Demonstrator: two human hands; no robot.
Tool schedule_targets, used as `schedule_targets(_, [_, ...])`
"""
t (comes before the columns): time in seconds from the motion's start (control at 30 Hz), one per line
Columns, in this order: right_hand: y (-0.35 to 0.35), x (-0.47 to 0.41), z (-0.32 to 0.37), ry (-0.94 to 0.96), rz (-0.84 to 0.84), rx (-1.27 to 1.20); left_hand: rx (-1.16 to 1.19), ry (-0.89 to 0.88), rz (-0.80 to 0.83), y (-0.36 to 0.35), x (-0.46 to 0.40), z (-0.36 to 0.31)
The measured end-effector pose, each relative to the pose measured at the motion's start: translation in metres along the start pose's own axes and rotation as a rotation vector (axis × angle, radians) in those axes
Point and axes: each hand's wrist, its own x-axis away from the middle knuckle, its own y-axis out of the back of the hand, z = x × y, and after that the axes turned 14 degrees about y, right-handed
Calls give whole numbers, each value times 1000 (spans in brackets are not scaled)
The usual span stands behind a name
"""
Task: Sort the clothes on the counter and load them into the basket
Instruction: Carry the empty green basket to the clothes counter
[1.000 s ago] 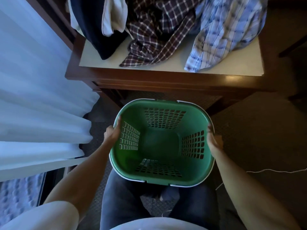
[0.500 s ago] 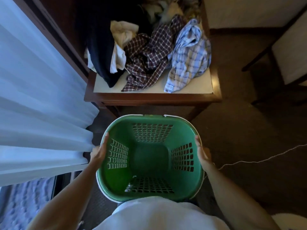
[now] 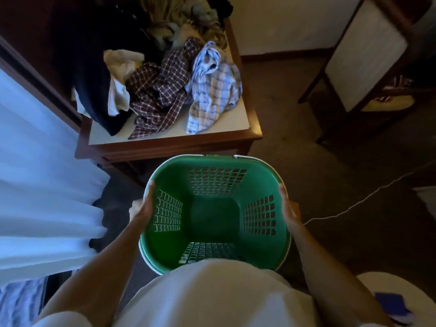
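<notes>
I hold an empty green laundry basket (image 3: 257, 175) in front of my body, above the floor. My left hand (image 3: 143, 207) grips its left rim and my right hand (image 3: 288, 208) grips its right rim. Beyond it stands a wooden counter (image 3: 165, 147) with a pale top. A pile of clothes lies on it: a dark navy garment (image 3: 94, 86) at the left, a cream cloth (image 3: 119, 74), a maroon checked shirt (image 3: 160, 90) and a light blue checked shirt (image 3: 213, 88). More crumpled clothes (image 3: 184, 22) lie at the back.
A white curtain (image 3: 40, 185) hangs along the left. A chair with a pale seat (image 3: 363, 55) stands at the right on the brown carpet. A white cord (image 3: 354, 206) runs across the floor on the right.
The view has pulled back and up from the counter, so more of the room shows. The basket has stayed in both hands and sits closer to my body.
</notes>
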Motion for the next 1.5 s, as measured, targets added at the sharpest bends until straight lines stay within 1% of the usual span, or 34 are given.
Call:
schedule_targets(0.03, [17,-5,-7,-7,-8,-15,3,-29,9,-16,67,-20])
schedule_targets(0.07, [35,-10,-13,-16,-15,-26,-11,-26,-7,-35,100,-32])
schedule_targets(0.17, [98,-31,-29,-29,-72,-49,-44,-83,-49,-103,159,-51])
schedule_targets(0.2, [120,-38,-32,-28,-82,-54,-37,-64,-44,-126,170,-56])
schedule_targets(0.3, [177,-58,-40,-5,-134,-73,-103,-126,-33,-181,159,-70])
schedule_targets(0.4, [220,-76,-52,-29,-172,-100,-151,-126,6,-228,148,-90])
schedule_targets(0.47, [240,-87,-58,-49,-198,-123,-172,-169,-7,-252,175,-107])
schedule_targets(0.53, [262,-104,-60,-52,-212,-128,-186,-183,18,-273,222,-126])
schedule_targets(0.63, [294,-132,-51,-48,-248,-106,-210,-220,12,-309,242,-152])
schedule_targets(0.83, [350,-204,0,33,-254,-72,-171,-219,23,-379,245,-212])
schedule_targets(0.93, [369,-244,26,3,-266,-84,-188,-202,25,-413,250,-250])
schedule_targets(1.03, [384,-287,60,-37,-279,-109,-229,-204,23,-443,251,-306])
schedule_targets(1.1, [390,-313,79,-66,-271,-115,-239,-216,40,-456,253,-341])
schedule_targets(1.2, [396,-359,110,-88,-264,-130,-233,-182,41,-466,244,-388])
schedule_targets(1.27, [394,-384,150,-56,-240,-120,-183,-153,29,-467,237,-416])
schedule_targets(1.37, [389,-427,213,85,-207,-73,-83,-115,-4,-471,226,-459])
schedule_targets(1.5, [377,-495,268,113,-179,-51,-4,-41,-54,-484,205,-510])
